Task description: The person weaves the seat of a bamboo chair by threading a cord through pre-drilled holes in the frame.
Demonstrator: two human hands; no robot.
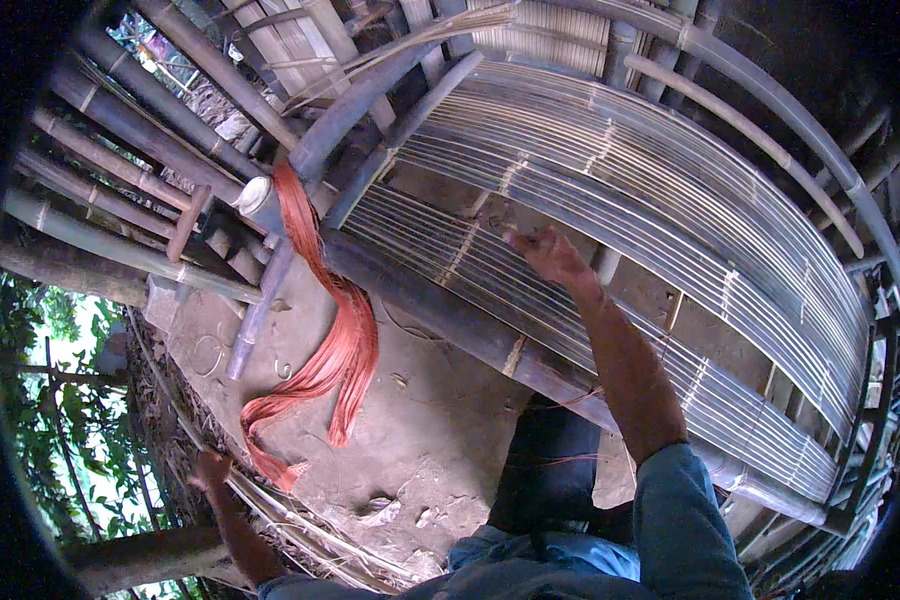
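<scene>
My right hand (550,255) reaches over a slatted bamboo bench (670,230), above a long gap between its slats. Its fingers are drawn together at the tips; whatever they hold, if anything, is too small to make out. Far to the left, my left hand (210,470) is low beside a pile of long thin bamboo strips (290,520); its fingers are too unclear to read. An orange-red hank of fibre strands (355,335) hangs over the bench's front bamboo pole (420,295) at the left corner and trails downward. Thin reddish strands cross near my leg.
Bamboo poles (120,165) form a railing at the upper left. A curved bamboo rail (770,85) runs behind the bench. Below lies an earthen floor (430,430) with scraps and dry leaves. Green foliage (70,400) shows at the left, above a thick log (150,555).
</scene>
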